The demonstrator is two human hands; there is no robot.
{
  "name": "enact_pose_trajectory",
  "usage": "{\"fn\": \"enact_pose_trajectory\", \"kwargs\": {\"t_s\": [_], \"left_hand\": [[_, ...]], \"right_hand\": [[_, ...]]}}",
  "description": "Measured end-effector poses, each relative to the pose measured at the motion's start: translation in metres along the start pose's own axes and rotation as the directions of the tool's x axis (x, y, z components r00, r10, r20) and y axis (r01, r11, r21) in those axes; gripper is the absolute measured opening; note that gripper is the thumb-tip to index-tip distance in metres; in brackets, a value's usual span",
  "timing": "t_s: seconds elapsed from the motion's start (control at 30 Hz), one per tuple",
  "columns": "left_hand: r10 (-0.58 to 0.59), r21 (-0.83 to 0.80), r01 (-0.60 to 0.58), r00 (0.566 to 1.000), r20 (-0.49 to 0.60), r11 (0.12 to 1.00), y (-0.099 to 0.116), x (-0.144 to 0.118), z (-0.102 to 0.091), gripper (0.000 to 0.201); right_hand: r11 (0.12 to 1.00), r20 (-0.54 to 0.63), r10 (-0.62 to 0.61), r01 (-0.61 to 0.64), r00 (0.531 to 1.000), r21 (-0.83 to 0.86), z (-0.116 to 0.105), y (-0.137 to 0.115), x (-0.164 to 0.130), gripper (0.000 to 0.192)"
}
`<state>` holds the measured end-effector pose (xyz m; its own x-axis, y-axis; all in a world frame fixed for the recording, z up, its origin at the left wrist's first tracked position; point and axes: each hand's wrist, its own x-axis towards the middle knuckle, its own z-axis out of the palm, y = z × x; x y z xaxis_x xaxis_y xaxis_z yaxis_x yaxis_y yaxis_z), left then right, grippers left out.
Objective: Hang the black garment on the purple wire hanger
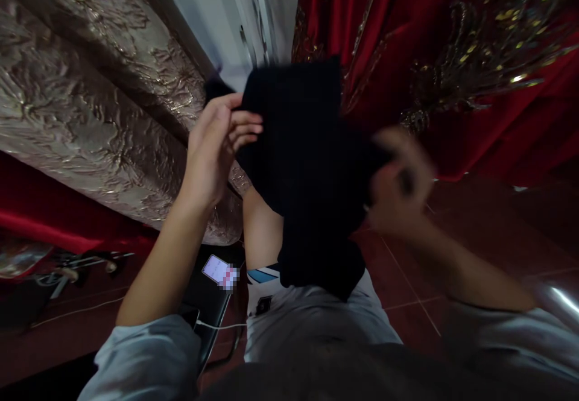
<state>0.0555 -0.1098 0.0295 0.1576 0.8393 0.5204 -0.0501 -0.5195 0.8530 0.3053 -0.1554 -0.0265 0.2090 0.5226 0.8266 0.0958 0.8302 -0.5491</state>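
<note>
1. Both hands grip one black garment (307, 166), which hangs in the air in front of the person's body, roughly at the centre of the view.
2. Closed around the garment's upper left edge, the left hand (212, 154) has its fingers (246, 129) curled over the cloth and its thumb behind – a firm pinch with the palm turned toward the cloth.
3. On the other side, the right hand (398, 187) is blurred; it looks closed on the garment's right edge, but how its fingers lie cannot be told.
4. The garment is dark and shows no visible detail; its lower end droops down to the person's lap, over light grey trousers (316, 322).
5. Both forearms are bare, with pale grey sleeves (149, 353) pushed up near the elbows.
6. Behind the left hand hangs a beige curtain (90, 99) with a raised, shiny pattern – it runs slantwise across the upper left.
7. Red cloth with gold embroidery (474, 57) fills the upper right, just behind the garment.
8. Below the left forearm, a lit phone (217, 270) lies on a dark seat (208, 310), with a white cable (221, 327) near it.
9. Reddish floor tiles (452, 250) show under the right arm.
</note>
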Motion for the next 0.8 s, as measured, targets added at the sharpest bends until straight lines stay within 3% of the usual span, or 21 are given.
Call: {"fn": "enact_pose_trajectory", "kwargs": {"t_s": [0.03,0.07,0.1,0.13,0.17,0.2,0.23,0.27,0.37,0.4,0.43,0.47,0.53,0.57,0.6,0.63,0.67,0.73,0.8], "left_hand": [[-0.105,-0.078,0.105,0.994,-0.005,0.991,0.003,-0.004,0.002,0.033],[-0.195,-0.103,0.193,0.981,-0.009,0.976,0.006,-0.010,0.002,0.029],[-0.254,-0.072,0.253,0.967,-0.009,0.965,0.009,-0.016,-0.001,0.026],[-0.285,0.007,0.285,0.958,0.005,0.958,0.011,-0.024,-0.006,0.026],[-0.302,0.116,0.295,0.952,0.049,0.948,0.014,-0.032,-0.014,0.027],[-0.317,0.239,0.282,0.940,0.123,0.929,0.016,-0.040,-0.024,0.027],[-0.340,0.358,0.252,0.917,0.209,0.899,0.020,-0.048,-0.035,0.024],[-0.374,0.465,0.210,0.880,0.294,0.860,0.024,-0.056,-0.047,0.020],[-0.462,0.675,0.050,0.766,0.447,0.736,0.037,-0.070,-0.076,0.016],[-0.463,0.710,0.004,0.760,0.456,0.704,0.041,-0.072,-0.084,0.017],[-0.443,0.732,-0.031,0.779,0.444,0.680,0.043,-0.072,-0.091,0.017],[-0.403,0.746,-0.049,0.817,0.412,0.664,0.044,-0.069,-0.097,0.016],[-0.273,0.747,-0.025,0.923,0.272,0.664,0.039,-0.059,-0.108,0.012],[-0.197,0.733,0.001,0.963,0.182,0.681,0.034,-0.052,-0.113,0.008],[-0.121,0.708,0.019,0.988,0.094,0.706,0.027,-0.044,-0.117,0.004],[-0.056,0.676,0.024,0.998,0.026,0.737,0.019,-0.035,-0.119,0.009],[-0.001,0.643,0.015,1.000,-0.022,0.766,0.011,-0.026,-0.119,0.017],[0.111,0.590,-0.050,0.992,-0.068,0.806,-0.003,-0.010,-0.112,0.031],[0.282,0.606,-0.166,0.954,-0.102,0.778,-0.010,0.000,-0.097,0.041]], "right_hand": [[0.993,0.348,-0.090,0.112,0.933,-0.042,0.009,-0.009,-0.015,0.027],[0.984,0.601,-0.112,0.171,0.791,-0.041,0.017,-0.017,-0.026,0.028],[0.979,0.787,-0.103,0.202,0.608,-0.028,0.024,-0.023,-0.034,0.035],[0.982,0.896,-0.076,0.191,0.438,-0.010,0.029,-0.026,-0.038,0.044],[0.991,0.942,-0.051,0.137,0.333,0.005,0.033,-0.026,-0.037,0.053],[0.997,0.956,-0.045,0.067,0.288,0.027,0.035,-0.023,-0.033,0.057],[0.999,0.951,-0.053,0.005,0.306,0.054,0.034,-0.016,-0.027,0.055],[0.997,0.924,-0.056,-0.029,0.378,0.073,0.033,-0.007,-0.020,0.049],[0.998,0.723,0.040,0.000,0.690,-0.055,0.024,0.034,0.000,0.042],[0.989,0.669,0.111,-0.017,0.735,-0.146,0.020,0.049,0.004,0.044],[0.975,0.658,0.191,-0.061,0.728,-0.215,0.017,0.061,0.006,0.041],[0.954,0.675,0.285,-0.132,0.680,-0.270,0.014,0.072,0.007,0.034],[0.876,0.710,0.477,-0.349,0.517,-0.334,0.010,0.085,0.008,0.036],[0.811,0.692,0.557,-0.481,0.459,-0.334,0.009,0.088,0.009,0.044],[0.738,0.647,0.622,-0.608,0.441,-0.294,0.010,0.090,0.013,0.050],[0.678,0.584,0.663,-0.706,0.469,-0.204,0.012,0.091,0.019,0.049],[0.650,0.509,0.679,-0.756,0.529,-0.081,0.016,0.091,0.027,0.045],[0.667,0.359,0.656,-0.733,0.664,0.135,0.028,0.094,0.052,0.035],[0.719,0.263,0.622,-0.671,0.737,0.181,0.039,0.101,0.081,0.035]]}}
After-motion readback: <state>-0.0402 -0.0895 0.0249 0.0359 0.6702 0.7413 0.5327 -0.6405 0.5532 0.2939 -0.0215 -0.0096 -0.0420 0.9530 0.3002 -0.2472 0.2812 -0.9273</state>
